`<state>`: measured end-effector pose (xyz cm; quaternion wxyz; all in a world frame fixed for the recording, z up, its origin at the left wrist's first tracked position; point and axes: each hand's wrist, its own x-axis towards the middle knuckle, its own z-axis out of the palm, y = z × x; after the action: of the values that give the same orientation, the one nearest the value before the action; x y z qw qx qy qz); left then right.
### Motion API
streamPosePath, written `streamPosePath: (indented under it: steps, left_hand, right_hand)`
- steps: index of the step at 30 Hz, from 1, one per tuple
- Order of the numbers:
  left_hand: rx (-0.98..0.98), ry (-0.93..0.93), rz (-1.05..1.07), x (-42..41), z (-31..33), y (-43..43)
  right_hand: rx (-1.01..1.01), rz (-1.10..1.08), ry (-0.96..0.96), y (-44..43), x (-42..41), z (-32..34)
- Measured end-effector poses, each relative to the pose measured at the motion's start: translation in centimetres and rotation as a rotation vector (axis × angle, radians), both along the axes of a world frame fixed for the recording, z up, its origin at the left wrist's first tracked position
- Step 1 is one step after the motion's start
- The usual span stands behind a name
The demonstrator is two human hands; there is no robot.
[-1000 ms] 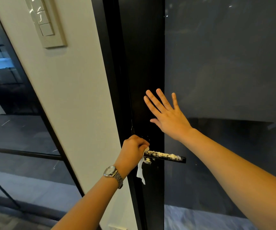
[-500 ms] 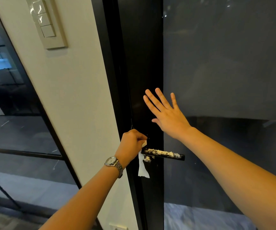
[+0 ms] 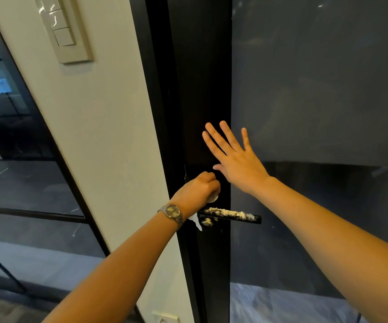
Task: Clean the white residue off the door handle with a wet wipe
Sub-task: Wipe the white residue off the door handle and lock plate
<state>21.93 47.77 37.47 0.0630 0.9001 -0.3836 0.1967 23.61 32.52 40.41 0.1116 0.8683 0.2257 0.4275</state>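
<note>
Right hand (image 3: 237, 159) lies flat with fingers spread on the black metal door stile (image 3: 200, 89), probably to steady the door. Left hand (image 3: 197, 190) is fisted round a crumpled white wet wipe (image 3: 212, 198), just above the black bar door handle (image 3: 254, 219) at the stile's right edge. Crumbly white residue (image 3: 225, 212) coats the handle top. No obstruction noted.

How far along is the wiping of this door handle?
Little looks done: white residue covers most of the door handle. In hand: the left hand grips the wet wipe just above the handle's base; the right hand lies flat on the door. Left: wiping nearly the whole handle.
</note>
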Motion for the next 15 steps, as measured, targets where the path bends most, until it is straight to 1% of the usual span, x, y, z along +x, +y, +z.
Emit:
streamPosePath:
  steps: [2, 4, 6, 9, 10, 11, 13, 15]
  left_hand:
    - [0.041, -0.039, -0.026, 0.1, -0.2, -0.5]
    - [-0.013, -0.058, 0.009, 0.1, -0.4, -0.6]
    - [-0.194, 0.001, 0.117, 0.0, -0.6, -0.2]
    - [-0.554, 0.126, 0.265, -0.5, -1.1, 0.6]
    - [-0.636, 0.136, 0.302, -0.7, -1.3, 0.9]
    - [-0.678, 0.148, 0.325, -0.9, -1.5, 1.1]
    - [-0.669, 0.145, 0.318, -1.0, -1.7, 1.3]
    - [-0.586, 0.106, 0.273, -0.7, -1.7, 1.2]
  right_hand:
    - [-0.001, -0.004, 0.007, 0.0, -0.1, 0.1]
    - [-0.001, -0.006, 0.007, 0.0, -0.2, 0.2]
    - [0.001, -0.003, 0.004, -0.1, -0.3, 0.2]
    - [0.008, 0.014, 0.011, -0.1, -0.3, 0.2]
    - [0.009, 0.018, 0.011, -0.1, -0.3, 0.2]
    - [0.010, 0.019, 0.010, -0.1, -0.2, 0.2]
    - [0.010, 0.014, 0.010, -0.1, -0.1, 0.1]
    - [0.006, 0.008, 0.002, -0.1, 0.0, 0.1]
